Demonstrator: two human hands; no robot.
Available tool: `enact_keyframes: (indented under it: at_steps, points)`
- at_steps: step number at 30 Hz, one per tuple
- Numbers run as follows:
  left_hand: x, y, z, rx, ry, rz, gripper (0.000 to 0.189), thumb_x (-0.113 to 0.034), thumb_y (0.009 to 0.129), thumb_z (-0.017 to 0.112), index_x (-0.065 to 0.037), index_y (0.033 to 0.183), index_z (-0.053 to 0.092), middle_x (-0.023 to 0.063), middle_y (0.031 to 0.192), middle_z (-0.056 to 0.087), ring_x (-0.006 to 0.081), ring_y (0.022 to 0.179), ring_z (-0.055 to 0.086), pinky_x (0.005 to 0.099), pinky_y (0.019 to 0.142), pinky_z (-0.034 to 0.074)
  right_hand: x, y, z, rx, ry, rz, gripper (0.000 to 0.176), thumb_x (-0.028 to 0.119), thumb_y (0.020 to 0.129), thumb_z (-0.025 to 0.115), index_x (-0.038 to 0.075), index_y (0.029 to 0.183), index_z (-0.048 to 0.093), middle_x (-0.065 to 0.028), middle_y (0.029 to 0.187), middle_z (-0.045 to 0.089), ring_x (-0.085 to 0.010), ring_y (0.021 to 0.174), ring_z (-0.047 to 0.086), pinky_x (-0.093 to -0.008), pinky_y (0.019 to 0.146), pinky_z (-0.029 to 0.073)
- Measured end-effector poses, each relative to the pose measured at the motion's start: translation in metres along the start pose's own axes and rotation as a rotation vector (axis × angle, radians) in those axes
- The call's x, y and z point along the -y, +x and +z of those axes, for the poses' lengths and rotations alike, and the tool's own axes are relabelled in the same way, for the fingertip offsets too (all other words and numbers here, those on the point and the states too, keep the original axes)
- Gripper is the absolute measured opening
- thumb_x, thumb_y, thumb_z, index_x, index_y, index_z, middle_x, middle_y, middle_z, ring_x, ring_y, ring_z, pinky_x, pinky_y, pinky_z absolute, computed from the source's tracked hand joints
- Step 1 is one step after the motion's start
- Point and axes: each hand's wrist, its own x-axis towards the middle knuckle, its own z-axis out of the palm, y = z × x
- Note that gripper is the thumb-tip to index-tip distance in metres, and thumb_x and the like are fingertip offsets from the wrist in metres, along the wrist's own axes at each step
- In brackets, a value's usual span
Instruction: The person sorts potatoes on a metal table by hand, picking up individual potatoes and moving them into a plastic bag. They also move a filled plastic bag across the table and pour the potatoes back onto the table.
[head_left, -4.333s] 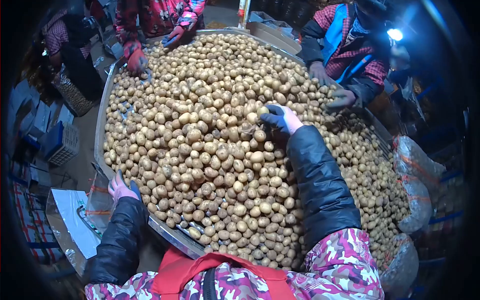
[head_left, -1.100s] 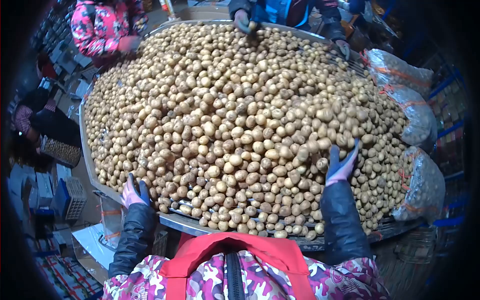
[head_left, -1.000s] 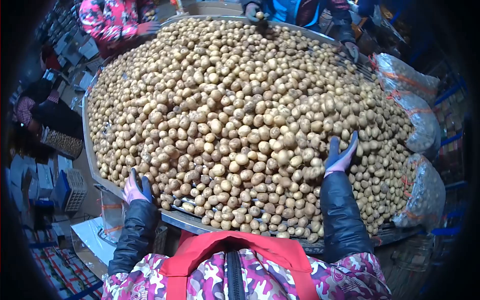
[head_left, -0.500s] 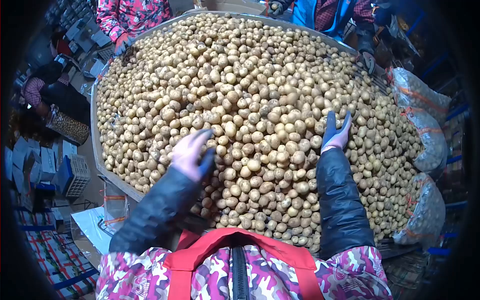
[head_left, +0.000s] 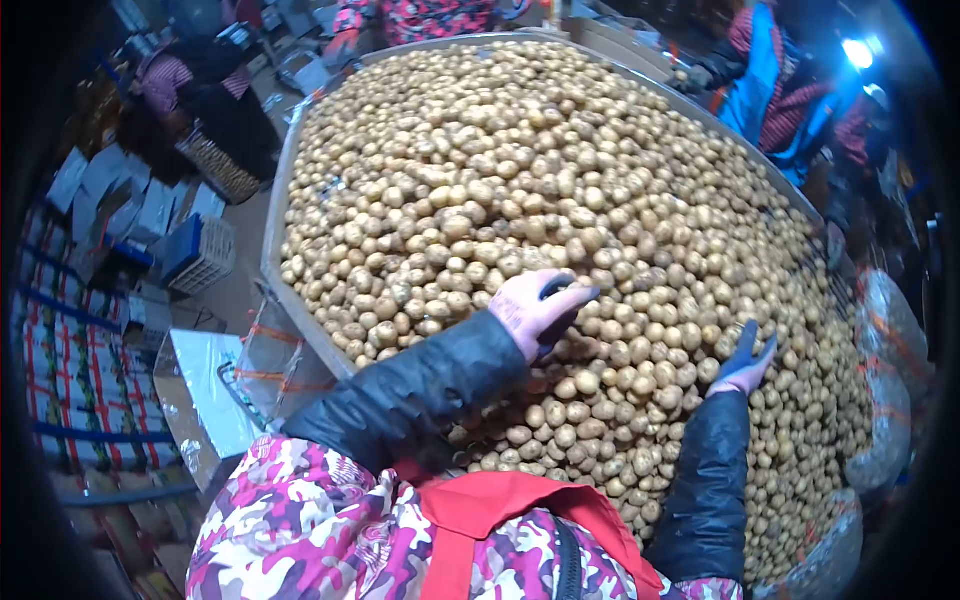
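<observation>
A large heap of small potatoes [head_left: 450,215] fills a wide bin with a pale rim [head_left: 277,215]. My left hand [head_left: 541,308], in a pink and dark glove, is over the middle of the heap; its fingers curve toward the right with thumb and fingers apart, and I see nothing held. My right hand [head_left: 745,362], gloved the same way, rests palm-up at the right part of the heap, its fingers spread among the potatoes. Dark sleeves cover both forearms.
Co-workers stand beyond the far rim [head_left: 430,18] and at the right rim [head_left: 775,90]; another person bends at the far left [head_left: 205,85]. Filled mesh bags [head_left: 885,400] line the right side. A white crate [head_left: 205,262] and flattened cardboard are at the left.
The view has turned, so the bin sits further right. My left hand has moved across the heap toward its middle, closer to my right hand, which remains among the potatoes.
</observation>
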Motion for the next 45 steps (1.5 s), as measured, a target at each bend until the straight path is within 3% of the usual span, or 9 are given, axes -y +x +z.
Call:
enact_keyframes:
  at_steps: [6, 10, 15, 20, 24, 28, 29, 34, 45]
  points:
    - [0.001, -0.115, -0.06, -0.251, 0.127, -0.276, 0.048, -0.002, 0.078, 0.07, -0.01, 0.125, 0.065, 0.0169, 0.113, 0.066, 0.0363, 0.102, 0.065, 0.0448, 0.089, 0.053, 0.047, -0.006, 0.023, 0.035, 0.106, 0.241, 0.075, 0.031, 0.095, 0.071, 0.004, 0.155, 0.034, -0.0179, 0.154, 0.042, -0.0254, 0.131, 0.05, -0.0388, 0.109, 0.043]
    - [0.011, -0.18, -0.122, -0.479, 0.328, -0.485, 0.047, 0.0, 0.077, 0.072, -0.007, 0.123, 0.066, 0.0179, 0.115, 0.066, 0.0351, 0.105, 0.065, 0.0422, 0.092, 0.053, 0.044, -0.003, 0.071, 0.202, -0.02, 0.108, 0.09, 0.053, 0.088, 0.073, 0.002, 0.152, 0.038, -0.021, 0.151, 0.045, -0.0288, 0.131, 0.051, -0.0372, 0.107, 0.047]
    - [0.051, -0.298, -0.18, -0.77, 0.585, -0.733, 0.047, 0.0, 0.081, 0.069, -0.011, 0.127, 0.067, 0.015, 0.116, 0.064, 0.029, 0.109, 0.064, 0.0389, 0.094, 0.053, 0.073, -0.01, 0.129, 0.395, -0.23, -0.114, 0.081, 0.045, 0.093, 0.071, 0.002, 0.152, 0.038, -0.0228, 0.15, 0.047, -0.0314, 0.133, 0.05, -0.0396, 0.114, 0.038]
    - [0.089, -0.349, -0.213, -0.644, 0.875, -1.307, 0.053, -0.014, 0.082, 0.073, -0.011, 0.133, 0.06, 0.0227, 0.127, 0.06, 0.0403, 0.113, 0.062, 0.0462, 0.101, 0.049, 0.143, -0.064, 0.188, 0.718, -0.34, -0.097, 0.084, 0.055, 0.091, 0.068, 0.009, 0.153, 0.038, -0.0241, 0.156, 0.04, -0.0363, 0.14, 0.044, -0.0421, 0.116, 0.034]
    - [0.047, -0.246, -0.187, -0.29, 0.561, -0.819, 0.052, -0.022, 0.087, 0.071, -0.006, 0.134, 0.058, 0.0241, 0.126, 0.062, 0.0419, 0.117, 0.06, 0.0455, 0.101, 0.048, 0.215, -0.146, 0.195, 0.714, -1.024, -0.472, 0.077, 0.062, 0.087, 0.064, 0.025, 0.152, 0.043, -0.0158, 0.149, 0.051, -0.0352, 0.134, 0.052, -0.0555, 0.107, 0.039]
    - [0.042, -0.186, -0.129, -0.103, 0.394, -0.601, 0.049, -0.024, 0.089, 0.07, -0.007, 0.134, 0.058, 0.0223, 0.132, 0.06, 0.0408, 0.122, 0.056, 0.0477, 0.104, 0.045, 0.166, -0.172, 0.198, 0.915, -0.552, -0.922, 0.051, 0.05, 0.085, 0.068, 0.021, 0.127, 0.066, -0.0126, 0.133, 0.063, -0.0333, 0.125, 0.058, -0.0651, 0.101, 0.04]
    - [0.053, -0.181, -0.11, -0.099, 0.441, -0.541, 0.052, -0.031, 0.088, 0.069, -0.01, 0.135, 0.058, 0.0185, 0.129, 0.061, 0.0387, 0.119, 0.057, 0.047, 0.101, 0.045, 0.238, -0.199, 0.163, 1.095, -0.843, -0.829, 0.047, 0.047, 0.086, 0.066, 0.019, 0.124, 0.067, -0.0133, 0.129, 0.065, -0.0339, 0.125, 0.057, -0.0657, 0.1, 0.04]
    - [0.056, -0.17, -0.083, 0.06, 0.573, -0.648, 0.071, -0.036, 0.082, 0.074, -0.017, 0.147, 0.05, 0.0242, 0.143, 0.049, 0.0439, 0.132, 0.044, 0.0551, 0.112, 0.033, 0.185, -0.235, 0.087, 1.178, -0.756, -1.005, 0.059, 0.046, 0.09, 0.062, 0.016, 0.14, 0.053, -0.0147, 0.15, 0.046, -0.0406, 0.144, 0.035, -0.0685, 0.113, 0.025]
    - [0.061, -0.212, -0.102, 0.221, 0.706, -0.593, 0.075, -0.036, 0.083, 0.074, -0.026, 0.152, 0.044, 0.019, 0.154, 0.041, 0.0411, 0.144, 0.034, 0.0545, 0.118, 0.025, 0.125, -0.189, -0.247, 0.656, -0.775, -0.612, 0.08, 0.045, 0.074, 0.081, 0.004, 0.137, 0.054, -0.0231, 0.137, 0.053, -0.0405, 0.128, 0.049, -0.0544, 0.109, 0.036]
